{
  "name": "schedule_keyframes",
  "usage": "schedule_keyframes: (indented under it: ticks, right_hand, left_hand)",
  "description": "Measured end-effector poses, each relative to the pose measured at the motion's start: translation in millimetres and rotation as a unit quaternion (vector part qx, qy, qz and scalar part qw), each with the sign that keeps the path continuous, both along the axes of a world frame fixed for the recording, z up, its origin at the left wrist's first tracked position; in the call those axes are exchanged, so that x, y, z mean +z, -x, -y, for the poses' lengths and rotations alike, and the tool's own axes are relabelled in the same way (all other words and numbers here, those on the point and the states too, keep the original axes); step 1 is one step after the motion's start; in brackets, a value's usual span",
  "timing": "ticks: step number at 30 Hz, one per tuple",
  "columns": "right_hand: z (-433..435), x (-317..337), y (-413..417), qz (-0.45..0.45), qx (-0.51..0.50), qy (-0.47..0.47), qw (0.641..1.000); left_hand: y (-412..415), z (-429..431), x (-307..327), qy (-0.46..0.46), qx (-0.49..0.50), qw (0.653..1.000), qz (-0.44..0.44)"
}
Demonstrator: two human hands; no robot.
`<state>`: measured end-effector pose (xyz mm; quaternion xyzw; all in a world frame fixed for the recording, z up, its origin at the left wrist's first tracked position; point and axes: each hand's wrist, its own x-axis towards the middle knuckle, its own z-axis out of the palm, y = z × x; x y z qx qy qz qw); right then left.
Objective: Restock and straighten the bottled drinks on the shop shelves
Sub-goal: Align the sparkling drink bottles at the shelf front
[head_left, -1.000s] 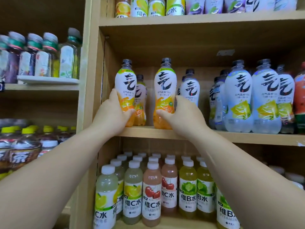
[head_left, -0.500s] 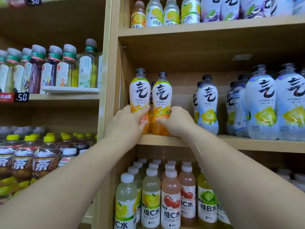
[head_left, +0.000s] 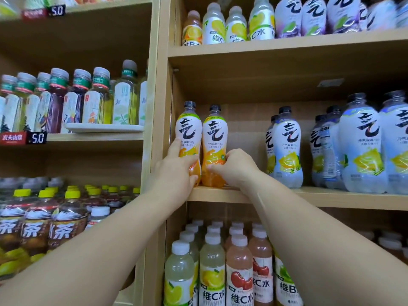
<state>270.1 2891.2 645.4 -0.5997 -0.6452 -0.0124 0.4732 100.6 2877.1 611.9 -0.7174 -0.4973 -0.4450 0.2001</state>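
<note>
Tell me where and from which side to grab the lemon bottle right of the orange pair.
Wrap the lemon bottle mid-body, from the front-left: it stands upright at the shelf front, open gap on its left, bottles behind and right.

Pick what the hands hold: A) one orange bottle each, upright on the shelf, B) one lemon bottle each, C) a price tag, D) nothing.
A: the left hand grips the left orange bottle, the right hand the right orange bottle, both upright on the shelf.
</note>
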Motion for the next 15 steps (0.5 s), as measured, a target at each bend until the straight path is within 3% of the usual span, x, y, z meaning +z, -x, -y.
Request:
schedule_keyframes:
  ticks: [11, 15]
  right_hand:
    - [-6.5, -3.0, -1.5, 0.051, 0.009, -0.002, 0.999]
    - [-13.3, -1.3, 1.0, 0.056, 0.01, 0.011, 0.998]
  left_hand:
    - [-3.3, 2.5, 9.4, -0.019, 0.09, 0.994, -0.052]
    - [2.5, 1.2, 14.6, 0.007, 0.081, 0.995, -0.057]
